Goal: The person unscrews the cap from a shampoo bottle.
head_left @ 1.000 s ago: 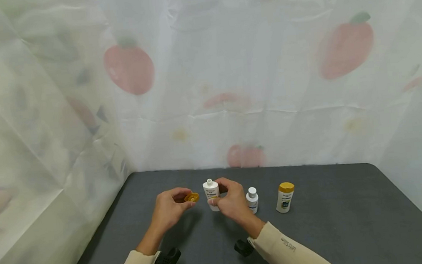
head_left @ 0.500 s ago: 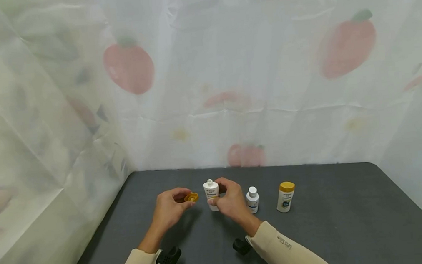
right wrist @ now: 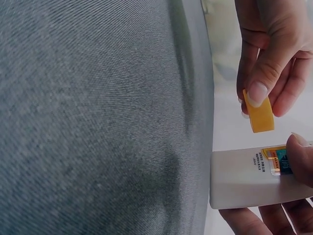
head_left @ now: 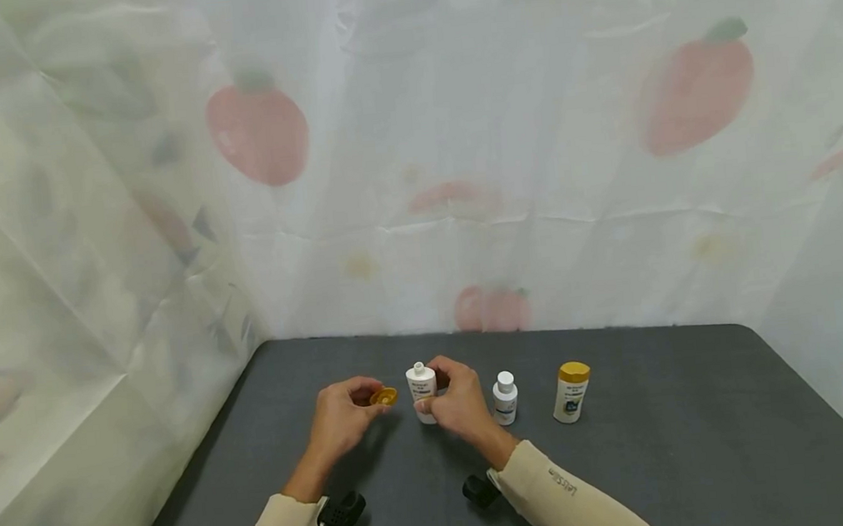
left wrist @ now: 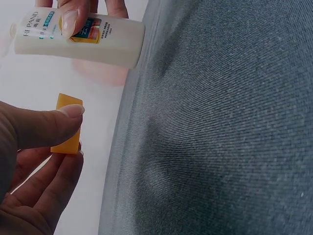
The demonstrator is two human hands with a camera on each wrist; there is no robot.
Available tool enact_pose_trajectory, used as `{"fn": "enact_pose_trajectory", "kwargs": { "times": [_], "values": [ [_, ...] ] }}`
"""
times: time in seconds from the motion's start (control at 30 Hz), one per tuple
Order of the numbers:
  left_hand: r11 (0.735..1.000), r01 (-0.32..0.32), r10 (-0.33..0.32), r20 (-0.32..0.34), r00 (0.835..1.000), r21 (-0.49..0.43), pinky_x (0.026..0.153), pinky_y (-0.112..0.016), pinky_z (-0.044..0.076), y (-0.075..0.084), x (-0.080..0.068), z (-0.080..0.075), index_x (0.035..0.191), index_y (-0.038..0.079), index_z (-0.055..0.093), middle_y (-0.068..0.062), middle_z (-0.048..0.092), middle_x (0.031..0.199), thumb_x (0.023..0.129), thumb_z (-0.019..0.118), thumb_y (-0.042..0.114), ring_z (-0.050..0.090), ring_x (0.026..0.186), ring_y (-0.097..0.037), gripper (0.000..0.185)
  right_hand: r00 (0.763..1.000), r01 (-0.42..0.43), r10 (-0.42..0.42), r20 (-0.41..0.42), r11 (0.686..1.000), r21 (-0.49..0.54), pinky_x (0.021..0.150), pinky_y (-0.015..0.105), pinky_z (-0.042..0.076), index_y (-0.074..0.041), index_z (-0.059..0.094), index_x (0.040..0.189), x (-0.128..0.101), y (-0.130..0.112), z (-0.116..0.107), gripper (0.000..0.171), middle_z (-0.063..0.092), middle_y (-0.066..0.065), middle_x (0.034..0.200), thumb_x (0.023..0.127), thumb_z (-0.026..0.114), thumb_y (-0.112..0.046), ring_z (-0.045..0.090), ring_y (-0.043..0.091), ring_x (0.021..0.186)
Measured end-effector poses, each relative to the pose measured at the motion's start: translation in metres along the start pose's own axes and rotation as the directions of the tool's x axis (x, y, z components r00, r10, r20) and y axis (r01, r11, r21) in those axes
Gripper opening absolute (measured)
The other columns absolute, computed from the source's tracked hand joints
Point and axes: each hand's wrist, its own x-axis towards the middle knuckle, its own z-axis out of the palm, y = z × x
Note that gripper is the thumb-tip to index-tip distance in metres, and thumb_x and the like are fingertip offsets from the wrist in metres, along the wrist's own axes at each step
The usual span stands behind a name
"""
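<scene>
Barely shifted since the earlier frames: both hands sit a touch lower in the head view, grips unchanged. Left hand (head_left: 341, 420) pinching the yellow cap (head_left: 384, 396) between thumb and curled fingers, just left of centre. Right hand (head_left: 458, 403) wrapped around the white bottle (head_left: 422, 390), thumb across the label, bottle held above the dark table (head_left: 677, 433) at lower centre. Long axis roughly upright in the head view, bare neck pointing up, base toward the table. Risk, as a judgement: with the neck uncovered, any tilt or squeeze could spill the contents; a light pinch on the cap could let it slip and roll away. Farther right, a small white bottle (head_left: 504, 398) and a yellow-capped bottle (head_left: 571, 392), both standing.
</scene>
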Motion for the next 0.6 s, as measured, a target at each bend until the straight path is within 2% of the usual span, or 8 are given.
{"fn": "enact_pose_trajectory", "kwargs": {
  "times": [0.6],
  "values": [
    [0.999,-0.02,0.019,0.006,1.0,0.025,0.079,-0.039,0.065,-0.007,0.003,0.013,0.101,0.009,0.08,-0.01,0.081,0.1,0.077,0.09,0.002,0.078,0.091,-0.024,0.027,0.999,0.035,-0.035,-0.02,0.999,-0.016,0.076,0.035,0.059,-0.008,0.07,0.092,0.002,0.011,0.002,0.035,0.075,0.01,0.088,0.066,0.088,0.007,0.07,0.017,0.081]
  ]
}}
